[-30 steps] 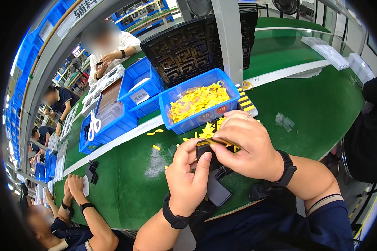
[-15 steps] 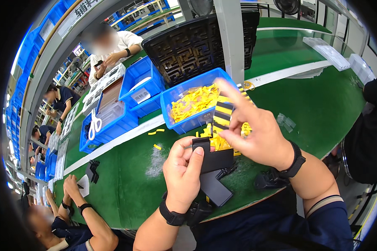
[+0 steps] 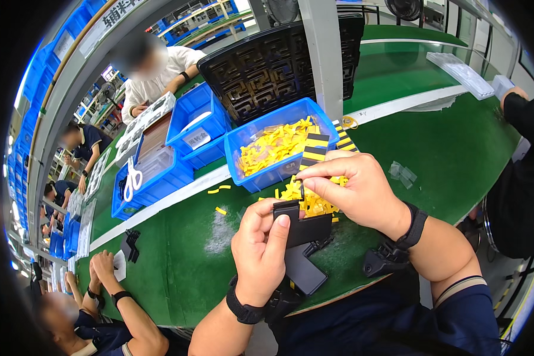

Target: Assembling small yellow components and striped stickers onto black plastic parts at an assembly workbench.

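Observation:
My left hand (image 3: 258, 252) holds a flat black plastic part (image 3: 310, 230) with a notch in its upper edge, thumb on its front face. Just above that notch, my right hand (image 3: 362, 187) has thumb and forefinger pinched together; a thin dark edge shows below the fingertips, too small to name. Behind the fingers stands a yellow-and-black striped strip (image 3: 315, 149). A heap of small yellow pieces (image 3: 319, 205) lies beyond the black part. Under my hands, another black plastic part (image 3: 304, 270) rests on the green table (image 3: 178, 261).
A blue bin (image 3: 241, 176) of yellow pieces stands ahead, before a black patterned tray (image 3: 267, 74) and a grey post (image 3: 325, 65). White scissors (image 3: 134, 181) hang on another blue bin (image 3: 166, 196). Co-workers sit at left and far side; a dark-sleeved arm (image 3: 525, 115) reaches in at right.
My right hand has come down from the striped strip to the black part's notch, its fingers now pinched. The left hand stays nearly still. A dark-sleeved arm has appeared at the right.

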The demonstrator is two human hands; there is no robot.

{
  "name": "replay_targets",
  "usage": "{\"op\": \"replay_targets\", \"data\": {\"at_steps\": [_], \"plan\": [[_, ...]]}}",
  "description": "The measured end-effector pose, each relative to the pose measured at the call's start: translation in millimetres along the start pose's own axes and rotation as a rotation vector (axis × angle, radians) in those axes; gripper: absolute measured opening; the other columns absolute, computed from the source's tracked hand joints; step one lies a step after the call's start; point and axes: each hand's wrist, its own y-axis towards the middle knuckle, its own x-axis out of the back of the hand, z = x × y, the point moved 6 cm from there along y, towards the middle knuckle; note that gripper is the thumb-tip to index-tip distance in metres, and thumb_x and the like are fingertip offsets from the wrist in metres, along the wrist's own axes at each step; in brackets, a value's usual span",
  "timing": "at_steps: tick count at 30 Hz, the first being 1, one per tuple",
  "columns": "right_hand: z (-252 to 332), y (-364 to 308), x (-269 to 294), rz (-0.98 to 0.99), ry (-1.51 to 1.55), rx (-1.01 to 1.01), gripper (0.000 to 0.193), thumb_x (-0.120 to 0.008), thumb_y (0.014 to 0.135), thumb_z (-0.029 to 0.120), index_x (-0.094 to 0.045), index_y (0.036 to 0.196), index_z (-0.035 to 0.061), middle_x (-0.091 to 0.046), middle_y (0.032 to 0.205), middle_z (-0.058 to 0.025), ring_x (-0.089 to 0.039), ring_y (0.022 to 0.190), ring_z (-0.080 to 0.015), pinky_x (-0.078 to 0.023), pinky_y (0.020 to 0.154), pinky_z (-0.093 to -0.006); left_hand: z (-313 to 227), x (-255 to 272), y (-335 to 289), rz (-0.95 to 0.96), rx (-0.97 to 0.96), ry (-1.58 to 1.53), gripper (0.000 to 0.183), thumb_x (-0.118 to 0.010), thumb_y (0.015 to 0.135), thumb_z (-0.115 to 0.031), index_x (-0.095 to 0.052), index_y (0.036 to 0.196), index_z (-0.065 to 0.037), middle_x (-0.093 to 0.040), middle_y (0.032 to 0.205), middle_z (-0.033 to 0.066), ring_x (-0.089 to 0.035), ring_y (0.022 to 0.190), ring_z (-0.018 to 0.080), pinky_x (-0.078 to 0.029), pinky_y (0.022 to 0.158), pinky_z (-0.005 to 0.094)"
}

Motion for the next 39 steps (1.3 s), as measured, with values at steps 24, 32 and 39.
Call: {"op": "replay_targets", "data": {"at_steps": [24,32,39], "plan": [[1.8,-0.2,-4.7,-0.038,-0.002,0.092,0.014,-0.061,0.079,0.008,-0.066,0.089,0.0011,-0.059,0.071,-0.0099,-0.06,0.066,-0.0203,-0.047,0.062,-0.0295,9.7,11.2,5.1,-0.012,0.072,-0.1,0.02,-0.051,0.089,-0.005,-0.047,0.108,-0.001,-0.064,0.091,0.0103,-0.062,0.08,0.0143,-0.047,0.077,0.0253],[-19.9,-1.5,-6.8,-0.012,0.075,-0.176,0.068,-0.061,0.079,0.001,-0.03,0.14,0.007,-0.05,0.068,0.0011,-0.047,0.064,-0.0047,-0.041,0.069,-0.0191,6.6,141.6,36.7,-0.28,0.373,1.135,0.024,-0.058,0.078,-0.008,-0.057,0.1,0.002,-0.063,0.083,0.0105,-0.061,0.069,0.0193,-0.048,0.065,0.0314],[-14.3,-11.2,-29.8,0.066,0.213,-0.185,0.075,-0.062,0.076,-0.004,-0.026,0.142,0.0063,-0.052,0.075,0.0009,-0.048,0.067,-0.0027,-0.041,0.07,-0.0192,7.2,34.6,24.6,0.077,-0.082,0.337,0.028,-0.066,0.078,-0.003,-0.059,0.106,0.0,-0.061,0.093,0.0053,-0.058,0.085,0.0107,-0.047,0.076,0.0238]]}}
